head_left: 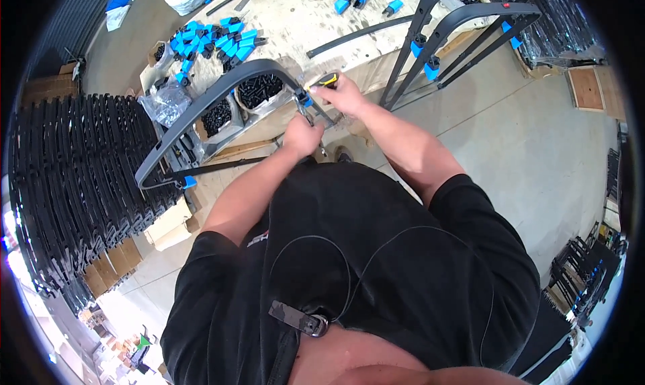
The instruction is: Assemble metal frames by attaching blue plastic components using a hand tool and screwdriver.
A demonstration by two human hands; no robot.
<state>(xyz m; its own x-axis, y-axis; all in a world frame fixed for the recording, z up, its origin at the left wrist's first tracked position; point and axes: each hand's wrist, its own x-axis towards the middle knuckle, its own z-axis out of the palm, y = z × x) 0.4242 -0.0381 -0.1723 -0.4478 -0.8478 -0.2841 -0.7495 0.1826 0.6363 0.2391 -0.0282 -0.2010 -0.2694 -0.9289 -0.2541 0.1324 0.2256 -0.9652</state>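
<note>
A curved black frame (pixel 222 84) stands in front of me on the left, with a blue joint piece (pixel 307 101) near its right end. My left hand (pixel 302 138) is closed round a slim shiny metal wrench (pixel 301 107), just below that joint. Its lower end shows beneath my fingers. Beside the joint, my right hand (pixel 345 96) grips a yellow-and-black screwdriver (pixel 327 80), its front end pointing toward the frame. The fingers hide part of both tools.
Boxes of small black parts (pixel 259 89) sit along the near edge of the wooden workbench (pixel 289 29). Blue-and-black joint pieces (pixel 215 41) are heaped there. More black frames (pixel 463 15) stand at the right. Tall stacks of black frames (pixel 80 163) fill the left side.
</note>
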